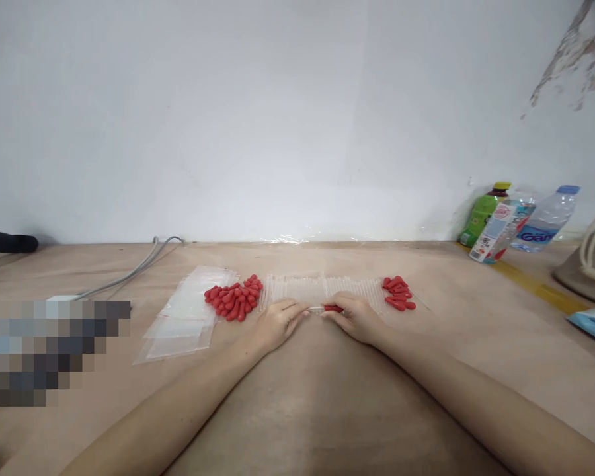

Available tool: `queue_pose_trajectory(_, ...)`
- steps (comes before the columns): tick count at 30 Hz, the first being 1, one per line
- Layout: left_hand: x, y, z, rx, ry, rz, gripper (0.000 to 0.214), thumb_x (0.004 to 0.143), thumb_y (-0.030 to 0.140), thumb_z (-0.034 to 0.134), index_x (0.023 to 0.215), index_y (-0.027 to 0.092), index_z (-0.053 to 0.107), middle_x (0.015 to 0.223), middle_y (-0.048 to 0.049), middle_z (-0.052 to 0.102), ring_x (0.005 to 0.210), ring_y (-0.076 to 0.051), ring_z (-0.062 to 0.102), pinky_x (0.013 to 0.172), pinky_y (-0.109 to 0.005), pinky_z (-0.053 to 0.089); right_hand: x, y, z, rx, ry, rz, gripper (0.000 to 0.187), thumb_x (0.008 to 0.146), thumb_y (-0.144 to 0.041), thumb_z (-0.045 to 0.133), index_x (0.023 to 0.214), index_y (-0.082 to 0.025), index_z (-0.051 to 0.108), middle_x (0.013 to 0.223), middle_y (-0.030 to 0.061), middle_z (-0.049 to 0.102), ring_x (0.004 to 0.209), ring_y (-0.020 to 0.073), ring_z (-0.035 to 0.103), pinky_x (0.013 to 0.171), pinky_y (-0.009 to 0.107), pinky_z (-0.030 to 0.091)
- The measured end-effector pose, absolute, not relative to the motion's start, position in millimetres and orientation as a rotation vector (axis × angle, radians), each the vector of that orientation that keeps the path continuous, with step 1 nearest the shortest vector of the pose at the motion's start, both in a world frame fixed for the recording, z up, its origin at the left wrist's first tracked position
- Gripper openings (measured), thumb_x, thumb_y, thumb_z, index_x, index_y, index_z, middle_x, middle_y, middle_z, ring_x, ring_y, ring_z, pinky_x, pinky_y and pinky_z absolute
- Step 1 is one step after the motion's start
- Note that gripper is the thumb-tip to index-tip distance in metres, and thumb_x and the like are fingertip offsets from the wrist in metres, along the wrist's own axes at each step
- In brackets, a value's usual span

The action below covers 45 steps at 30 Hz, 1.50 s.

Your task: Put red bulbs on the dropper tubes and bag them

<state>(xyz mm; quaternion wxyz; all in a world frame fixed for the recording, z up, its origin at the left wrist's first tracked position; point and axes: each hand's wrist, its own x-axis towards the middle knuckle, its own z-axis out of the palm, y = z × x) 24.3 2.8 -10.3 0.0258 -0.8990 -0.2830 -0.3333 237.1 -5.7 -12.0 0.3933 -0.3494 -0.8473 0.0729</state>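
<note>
A row of thin clear tubes lies side by side at the middle of the table. In front of it my left hand pinches one clear tube that points to the right. My right hand is closed on a red rubber bulb, which meets or nearly meets the tube's end; the exact contact is too small to tell. To the left of the row is a heap of red rubber bulbs. Several more red pieces lie to its right; whether tubes are in them I cannot tell.
Clear plastic bags lie flat at the left, partly under the red heap. A grey cable runs behind them. At the back right stand a green bottle, a carton and a water bottle. Yellow tape crosses the table there.
</note>
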Motion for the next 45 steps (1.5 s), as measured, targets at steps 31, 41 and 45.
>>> queue_pose_trajectory(31, 25.8, -1.2, -7.4, -2.812, -0.849, -1.036, 0.023, 0.086, 0.022, 0.042, 0.098, 0.014, 0.06, 0.075, -0.0059, 0.064, 0.068, -0.014, 0.058, 0.063, -0.025, 0.047, 237.5, -9.9, -14.5, -0.926, -2.092, 0.297, 0.012, 0.077, -0.025, 0.052, 0.081, -0.018, 0.061, 0.073, 0.0026, 0.064, 0.066, 0.0127, 0.058, 0.061, 0.024, 0.046)
queue_pose_trajectory(41, 24.0, -1.5, -9.2, -2.784, -0.849, -1.105, 0.021, 0.085, 0.021, 0.043, 0.094, 0.014, 0.061, 0.072, -0.0049, 0.063, 0.063, -0.013, 0.057, 0.06, -0.023, 0.047, 239.1, -9.3, -14.5, -1.017, -1.999, 0.274, 0.009, 0.074, -0.027, 0.057, 0.072, -0.019, 0.062, 0.071, 0.0012, 0.066, 0.063, 0.0131, 0.06, 0.059, 0.024, 0.046)
queue_pose_trajectory(45, 24.2, -3.0, -9.0, -2.781, -0.869, -1.103, 0.021, 0.085, 0.021, 0.043, 0.093, 0.014, 0.062, 0.073, -0.0058, 0.064, 0.064, -0.013, 0.058, 0.06, -0.023, 0.047, 239.2, -8.7, -15.9, -1.033, -1.981, 0.25, 0.011, 0.073, -0.028, 0.058, 0.067, -0.019, 0.061, 0.067, 0.0009, 0.066, 0.059, 0.0127, 0.059, 0.055, 0.023, 0.045)
